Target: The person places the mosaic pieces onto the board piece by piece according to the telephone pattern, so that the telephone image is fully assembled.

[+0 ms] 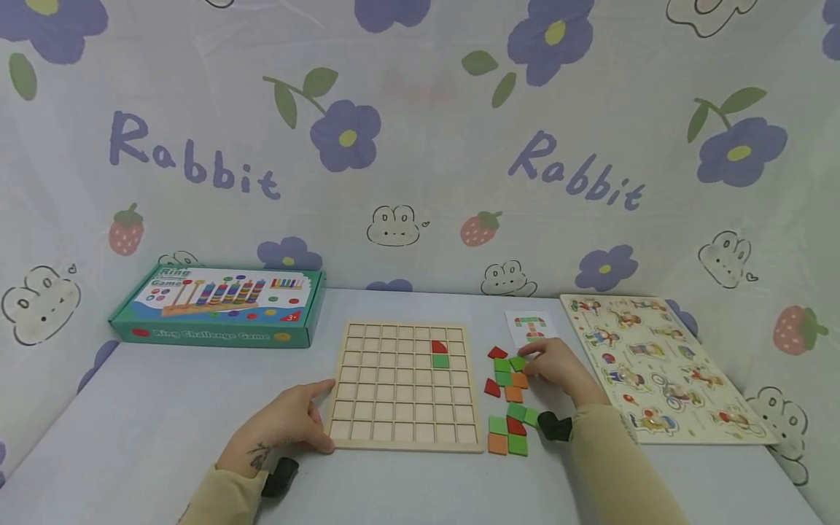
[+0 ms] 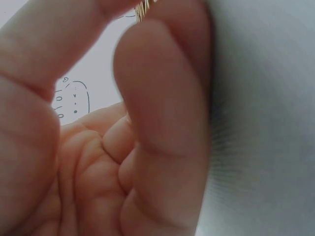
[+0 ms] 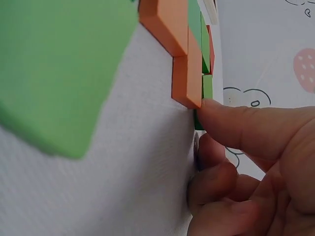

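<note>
A wooden grid board [image 1: 375, 394] lies in the middle of the table. One red curved-edge tile [image 1: 439, 347] and one green square tile [image 1: 440, 361] sit in its upper right cells. At the board's left edge, my left hand [image 1: 282, 419] touches the frame with thumb and forefinger spread apart; its fingers [image 2: 162, 98] fill the left wrist view. Right of the board, my right hand [image 1: 558, 367] pinches a green tile [image 1: 517, 364] at the top of the loose tiles. In the right wrist view the thumb [image 3: 236, 123] partly covers that tile.
Loose orange tiles [image 1: 514, 394], red tiles [image 1: 492, 388] and green tiles [image 1: 518, 445] lie between board and right arm. A pattern card [image 1: 515, 325] lies behind them. A picture puzzle board [image 1: 656, 364] is at right, a green game box [image 1: 216, 306] at back left.
</note>
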Tool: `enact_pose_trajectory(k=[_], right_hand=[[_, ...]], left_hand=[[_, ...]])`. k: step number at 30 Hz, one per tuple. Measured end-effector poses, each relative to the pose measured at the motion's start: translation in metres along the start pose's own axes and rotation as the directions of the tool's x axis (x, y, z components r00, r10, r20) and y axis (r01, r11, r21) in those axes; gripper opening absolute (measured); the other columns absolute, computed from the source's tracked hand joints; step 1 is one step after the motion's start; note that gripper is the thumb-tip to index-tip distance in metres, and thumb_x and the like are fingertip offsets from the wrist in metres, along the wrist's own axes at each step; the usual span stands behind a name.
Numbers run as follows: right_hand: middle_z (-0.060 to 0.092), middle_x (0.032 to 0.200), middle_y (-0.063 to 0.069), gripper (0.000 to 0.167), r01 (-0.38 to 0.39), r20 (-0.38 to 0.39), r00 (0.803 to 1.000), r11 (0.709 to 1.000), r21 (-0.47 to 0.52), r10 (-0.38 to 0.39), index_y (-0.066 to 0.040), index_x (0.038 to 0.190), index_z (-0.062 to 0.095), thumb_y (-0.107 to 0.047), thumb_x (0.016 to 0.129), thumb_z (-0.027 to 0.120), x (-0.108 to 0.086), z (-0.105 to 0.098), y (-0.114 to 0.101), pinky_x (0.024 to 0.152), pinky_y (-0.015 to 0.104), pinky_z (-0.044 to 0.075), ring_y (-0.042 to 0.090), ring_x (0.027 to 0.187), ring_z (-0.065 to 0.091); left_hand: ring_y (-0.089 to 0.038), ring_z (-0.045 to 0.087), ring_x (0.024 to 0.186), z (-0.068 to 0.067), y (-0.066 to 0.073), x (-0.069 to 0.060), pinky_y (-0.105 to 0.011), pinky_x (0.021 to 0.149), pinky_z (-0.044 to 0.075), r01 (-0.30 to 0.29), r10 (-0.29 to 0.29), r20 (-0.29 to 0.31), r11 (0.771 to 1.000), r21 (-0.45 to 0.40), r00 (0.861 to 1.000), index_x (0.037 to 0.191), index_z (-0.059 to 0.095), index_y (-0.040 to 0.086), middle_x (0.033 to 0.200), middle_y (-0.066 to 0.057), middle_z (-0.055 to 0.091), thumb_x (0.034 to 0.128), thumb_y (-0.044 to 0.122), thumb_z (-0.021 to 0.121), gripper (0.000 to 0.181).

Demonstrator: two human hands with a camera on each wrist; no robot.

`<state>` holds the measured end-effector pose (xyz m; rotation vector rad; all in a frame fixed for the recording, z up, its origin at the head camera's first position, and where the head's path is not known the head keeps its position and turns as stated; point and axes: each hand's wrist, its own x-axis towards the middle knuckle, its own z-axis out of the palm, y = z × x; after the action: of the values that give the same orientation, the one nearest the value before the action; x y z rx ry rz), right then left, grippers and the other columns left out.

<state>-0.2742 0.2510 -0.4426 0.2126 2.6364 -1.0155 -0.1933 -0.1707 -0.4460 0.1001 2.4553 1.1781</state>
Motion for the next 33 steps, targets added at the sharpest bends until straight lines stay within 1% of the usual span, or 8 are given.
enact_pose_trajectory(k=[3,7,13,18,20,24,29,33], right_hand=[[0.054,0.105,0.016,0.034,0.007,-0.009,1.000,1.000,0.001,-0.007,-0.004,0.115,0.061,-0.009,0.081,0.064,0.000,0.000,0.001,0.072,0.032,0.040,0.025,0.088,0.047],[0.053,0.094,0.011,0.029,0.016,-0.023,1.000,1.000,0.005,-0.016,-0.001,0.104,0.057,-0.008,0.078,0.068,0.000,0.000,0.001,0.067,0.030,0.039,0.022,0.083,0.048],[0.048,0.085,0.007,0.022,0.012,-0.030,0.999,1.000,0.002,-0.012,-0.004,0.087,0.052,-0.009,0.076,0.070,0.001,-0.001,0.002,0.064,0.029,0.036,0.020,0.079,0.045],[0.047,0.078,0.004,0.020,0.015,-0.029,0.999,1.000,0.002,-0.015,-0.006,0.082,0.051,-0.011,0.077,0.069,-0.002,-0.005,-0.004,0.059,0.029,0.034,0.019,0.071,0.043],[0.048,0.076,0.004,0.019,0.023,-0.049,0.999,1.000,0.021,-0.022,-0.006,0.084,0.051,-0.012,0.079,0.068,-0.002,-0.006,-0.013,0.057,0.029,0.034,0.018,0.068,0.044],[0.054,0.072,0.005,0.017,0.065,-0.087,0.995,0.991,0.115,-0.056,-0.005,0.088,0.052,-0.014,0.083,0.065,-0.002,0.000,-0.040,0.052,0.026,0.036,0.017,0.064,0.049],[0.060,0.078,0.008,0.019,0.132,-0.066,0.990,0.971,0.200,-0.121,-0.003,0.094,0.056,-0.014,0.082,0.067,-0.002,0.019,-0.079,0.052,0.027,0.041,0.016,0.060,0.052],[0.060,0.073,0.007,0.020,0.169,-0.054,0.985,0.952,0.256,-0.161,-0.002,0.096,0.056,-0.012,0.082,0.066,0.003,0.038,-0.101,0.050,0.026,0.040,0.014,0.056,0.051]], left_hand=[[-0.011,0.046,0.050,0.000,0.000,0.000,-0.026,0.049,0.037,0.000,0.000,-0.002,1.000,0.000,1.000,0.142,0.037,0.007,0.061,-0.005,0.057,0.0537,0.006,0.087,0.101],[-0.011,0.046,0.050,0.001,0.001,-0.001,-0.026,0.048,0.037,0.005,-0.005,-0.004,1.000,-0.003,1.000,0.141,0.037,0.007,0.061,-0.005,0.056,0.0535,0.006,0.087,0.101],[-0.011,0.045,0.051,0.001,0.001,0.000,-0.026,0.048,0.037,0.002,-0.002,-0.003,1.000,-0.003,1.000,0.141,0.038,0.007,0.061,-0.004,0.056,0.0533,0.006,0.087,0.101],[-0.011,0.046,0.051,0.001,0.001,0.000,-0.026,0.049,0.037,0.005,-0.005,0.001,1.000,-0.001,1.000,0.141,0.038,0.008,0.062,-0.005,0.057,0.0531,0.007,0.087,0.101],[-0.011,0.046,0.051,0.001,0.001,0.001,-0.026,0.049,0.037,0.008,-0.008,-0.001,1.000,0.002,1.000,0.141,0.038,0.009,0.062,-0.005,0.057,0.0532,0.007,0.087,0.101],[-0.012,0.046,0.051,0.001,0.001,0.001,-0.026,0.048,0.037,0.010,-0.010,-0.012,1.000,0.020,1.000,0.141,0.038,0.009,0.062,-0.005,0.057,0.0530,0.007,0.087,0.101],[-0.011,0.046,0.051,0.001,0.001,0.000,-0.025,0.048,0.036,0.017,-0.017,-0.018,1.000,0.023,1.000,0.141,0.038,0.009,0.061,-0.004,0.057,0.0531,0.006,0.087,0.101],[-0.011,0.045,0.050,0.001,0.002,0.000,-0.025,0.048,0.036,0.027,-0.026,-0.022,0.999,0.024,0.999,0.141,0.038,0.009,0.060,-0.004,0.057,0.0530,0.006,0.087,0.100]])
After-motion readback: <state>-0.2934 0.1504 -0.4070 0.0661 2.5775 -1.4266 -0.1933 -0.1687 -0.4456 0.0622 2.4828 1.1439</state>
